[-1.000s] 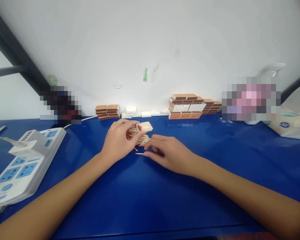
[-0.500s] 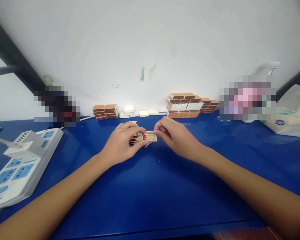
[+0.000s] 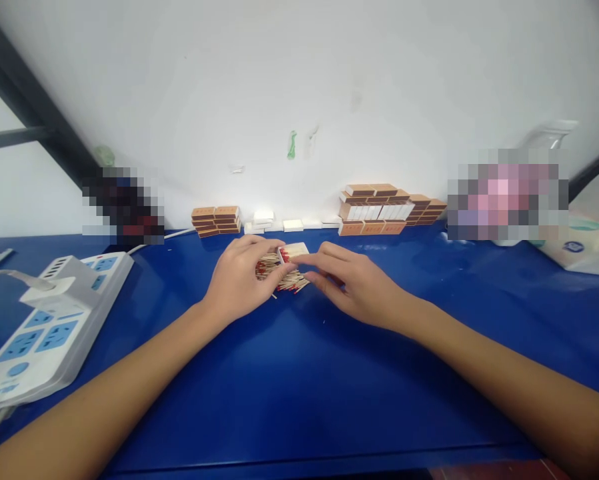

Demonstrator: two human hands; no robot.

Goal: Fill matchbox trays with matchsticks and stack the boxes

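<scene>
My left hand [image 3: 244, 273] grips the near-left end of a small white matchbox tray [image 3: 304, 248] between thumb and fingers. Red-headed matches [image 3: 290, 253] lie side by side in the tray. Below it, a loose pile of matches [image 3: 295, 281] rests on the blue table, partly covered by my left hand. My right hand [image 3: 352, 277] is at the tray's right side, its index finger stretched toward the tray's near edge. Its thumb is apart from the index finger, beside the pile, and no match shows between them.
Brown matchboxes [image 3: 216, 221] are stacked at the wall on the left, with a larger stack [image 3: 372, 228] on the right. White trays [image 3: 293, 225] lie between them. A power strip [image 3: 64, 333] with a plugged-in charger is at left; a tissue pack [image 3: 579, 247] sits at far right.
The tray has lifted and tilted, showing more of the loose pile under it. My right hand has gone from a pinch at the tray's end to a stretched index finger with the thumb apart.
</scene>
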